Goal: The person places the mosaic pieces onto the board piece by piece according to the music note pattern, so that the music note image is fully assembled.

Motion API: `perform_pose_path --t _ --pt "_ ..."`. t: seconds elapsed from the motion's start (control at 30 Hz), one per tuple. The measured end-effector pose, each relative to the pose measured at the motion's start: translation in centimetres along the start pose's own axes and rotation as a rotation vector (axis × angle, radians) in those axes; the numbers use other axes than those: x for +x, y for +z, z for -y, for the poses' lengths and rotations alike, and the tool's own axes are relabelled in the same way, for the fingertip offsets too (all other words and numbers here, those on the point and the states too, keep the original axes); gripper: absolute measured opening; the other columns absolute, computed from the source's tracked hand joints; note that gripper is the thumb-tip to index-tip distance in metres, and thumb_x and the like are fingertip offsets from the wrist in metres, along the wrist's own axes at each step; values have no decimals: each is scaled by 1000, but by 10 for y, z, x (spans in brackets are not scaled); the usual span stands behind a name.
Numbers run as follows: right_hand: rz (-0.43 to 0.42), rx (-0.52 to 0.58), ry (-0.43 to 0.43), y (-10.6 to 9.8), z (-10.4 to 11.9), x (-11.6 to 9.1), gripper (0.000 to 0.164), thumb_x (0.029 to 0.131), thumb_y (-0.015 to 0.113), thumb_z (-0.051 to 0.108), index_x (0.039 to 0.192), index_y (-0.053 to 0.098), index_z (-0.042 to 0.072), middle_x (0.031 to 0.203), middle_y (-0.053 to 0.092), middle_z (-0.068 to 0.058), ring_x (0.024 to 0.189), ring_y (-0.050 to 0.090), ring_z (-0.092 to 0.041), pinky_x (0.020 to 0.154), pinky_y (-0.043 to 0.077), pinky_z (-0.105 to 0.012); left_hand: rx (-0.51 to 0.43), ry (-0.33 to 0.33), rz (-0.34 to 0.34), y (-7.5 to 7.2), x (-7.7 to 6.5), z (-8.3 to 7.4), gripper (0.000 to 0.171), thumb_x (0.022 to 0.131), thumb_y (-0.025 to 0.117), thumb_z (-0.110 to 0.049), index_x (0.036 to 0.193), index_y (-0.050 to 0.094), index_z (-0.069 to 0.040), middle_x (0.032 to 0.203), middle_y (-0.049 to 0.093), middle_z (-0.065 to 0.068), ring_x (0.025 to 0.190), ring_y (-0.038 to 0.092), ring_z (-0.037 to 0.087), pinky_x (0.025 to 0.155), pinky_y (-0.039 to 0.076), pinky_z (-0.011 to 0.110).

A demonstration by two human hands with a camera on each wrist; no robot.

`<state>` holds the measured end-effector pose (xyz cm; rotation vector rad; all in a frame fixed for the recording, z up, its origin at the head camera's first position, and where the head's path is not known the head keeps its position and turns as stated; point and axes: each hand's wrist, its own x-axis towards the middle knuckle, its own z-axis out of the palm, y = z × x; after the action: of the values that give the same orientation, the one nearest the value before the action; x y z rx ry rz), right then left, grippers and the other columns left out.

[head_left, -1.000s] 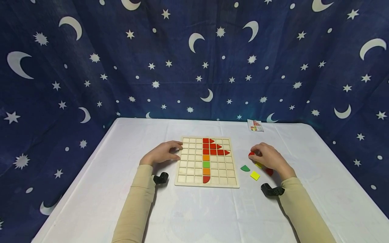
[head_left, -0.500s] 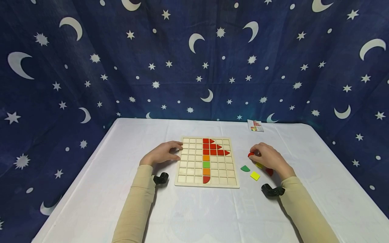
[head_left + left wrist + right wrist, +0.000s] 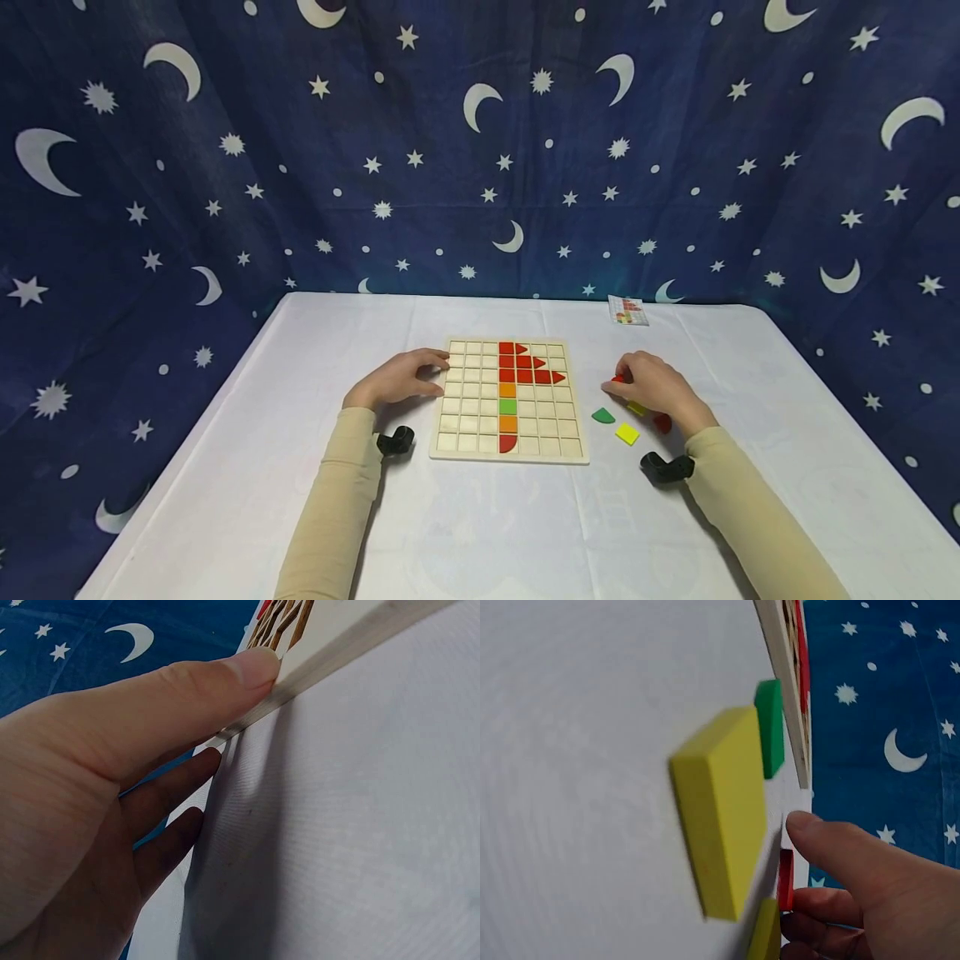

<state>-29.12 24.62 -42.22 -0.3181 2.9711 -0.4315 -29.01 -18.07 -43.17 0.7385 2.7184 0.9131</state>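
Observation:
A wooden grid board (image 3: 467, 412) lies left of centre, bearing red squares and triangles, orange and green squares, and a red rounded piece (image 3: 507, 444). My left hand (image 3: 396, 379) rests at its left edge; in the left wrist view the thumb (image 3: 255, 669) touches the rim. Right of the board, my right hand (image 3: 660, 389) is over loose pieces. Its fingers touch a small red piece (image 3: 786, 879), while the thumb (image 3: 804, 823) stands apart from it. That piece's full shape is hidden. Nearby are a green quarter-round piece (image 3: 603, 416) and a yellow square (image 3: 627, 433).
Another yellow piece (image 3: 637, 408) and a dark red piece (image 3: 662, 423) lie partly under the right hand. A small picture card (image 3: 627, 311) with a coloured grid is at the table's back edge. A white cloth covers the table (image 3: 480, 533); a star-and-moon curtain (image 3: 420, 125) hangs behind.
My right thumb has moved off the red piece, out to the left, and the right hand has shifted slightly left. The left hand and the board have stayed put.

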Motion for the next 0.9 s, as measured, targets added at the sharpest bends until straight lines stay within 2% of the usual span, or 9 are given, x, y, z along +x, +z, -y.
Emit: perform_pose_path --t 0.23,0.53,0.9 --pt "2 -15 -13 4 7 6 34 88 73 32 99 63 2 88 58 -8 78 51 -23 69 50 -37 -3 -6 -5 -1 -2 0 45 86 76 -20 126 63 -5 147 48 10 140 37 30 116 29 44" --pt "41 -20 -43 0 2 -1 43 85 76 31 111 65 -1 96 61 -9 84 53 -24 81 54 -47 -5 8 7 0 2 -3 45 86 76 -20 127 63 -5 146 48 9 139 38 29 115 30 44" --pt "53 -14 -70 -4 4 -1 41 86 75 26 113 65 -3 96 63 -9 82 54 -24 83 54 -49 6 -3 1 -1 0 -1 45 86 76 -20 126 63 -5 147 48 9 140 37 29 115 30 43"
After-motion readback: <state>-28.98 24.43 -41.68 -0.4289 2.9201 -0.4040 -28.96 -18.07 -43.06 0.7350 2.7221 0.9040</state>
